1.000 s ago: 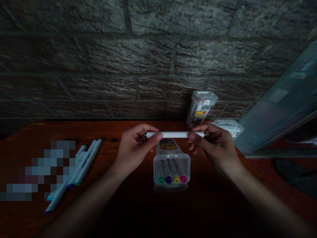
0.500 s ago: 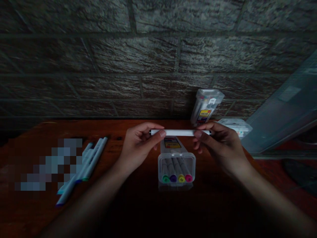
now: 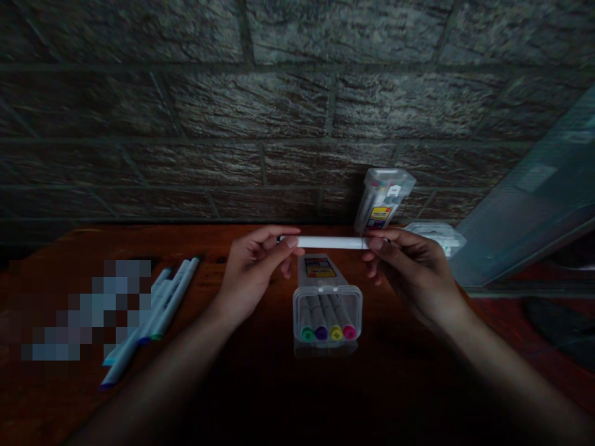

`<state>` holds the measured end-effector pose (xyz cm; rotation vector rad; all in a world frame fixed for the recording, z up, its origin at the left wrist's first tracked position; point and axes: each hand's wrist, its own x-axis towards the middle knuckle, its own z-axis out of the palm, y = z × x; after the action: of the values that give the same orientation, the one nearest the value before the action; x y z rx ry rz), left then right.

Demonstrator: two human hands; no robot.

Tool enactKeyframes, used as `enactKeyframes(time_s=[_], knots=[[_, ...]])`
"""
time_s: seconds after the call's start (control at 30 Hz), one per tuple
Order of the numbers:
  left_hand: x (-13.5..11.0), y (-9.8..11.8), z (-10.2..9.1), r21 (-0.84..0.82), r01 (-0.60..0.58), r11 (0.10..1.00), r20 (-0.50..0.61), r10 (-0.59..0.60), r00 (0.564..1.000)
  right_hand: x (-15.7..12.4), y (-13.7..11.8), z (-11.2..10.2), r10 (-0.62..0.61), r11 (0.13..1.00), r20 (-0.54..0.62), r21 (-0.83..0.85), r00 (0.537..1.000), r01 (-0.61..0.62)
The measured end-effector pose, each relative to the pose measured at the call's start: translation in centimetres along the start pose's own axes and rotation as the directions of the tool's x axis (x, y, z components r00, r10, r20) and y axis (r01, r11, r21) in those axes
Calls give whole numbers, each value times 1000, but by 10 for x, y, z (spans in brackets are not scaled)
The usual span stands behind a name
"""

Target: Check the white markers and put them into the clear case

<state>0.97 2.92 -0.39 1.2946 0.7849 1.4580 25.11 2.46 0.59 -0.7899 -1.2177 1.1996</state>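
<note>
A white marker [image 3: 329, 242] is held level above the wooden table [image 3: 242, 378]. My left hand [image 3: 253, 267] pinches its left end and my right hand [image 3: 411, 269] pinches its right end. Just below it lies an open clear plastic case [image 3: 326, 296] with several markers inside, their green, purple, yellow and pink caps facing me.
Several loose white markers [image 3: 153, 316] lie at the left beside a blurred patch. A second marker case [image 3: 383, 199] leans on the brick wall, with a clear lid [image 3: 437, 237] to its right. A slanted glass panel [image 3: 530, 204] fills the right side.
Both hands have lifted the marker slightly and it has tipped a little away from me; the grip looks the same. The view shifted slightly.
</note>
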Motion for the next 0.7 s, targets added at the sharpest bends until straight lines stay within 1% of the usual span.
enactKeyframes(time_s=[0.23,0.47,0.7], knots=[[1,5,2,-110,62,992,-28,-65,997,1,-2,0,19,997,-8,77,1000,-19],[1,8,0,-182,79,980,-12,-83,997,1,-5,0,47,989,0,142,999,-46],[2,8,-1,-223,99,970,-3,-102,995,1,-9,-1,72,986,7,153,997,-72]])
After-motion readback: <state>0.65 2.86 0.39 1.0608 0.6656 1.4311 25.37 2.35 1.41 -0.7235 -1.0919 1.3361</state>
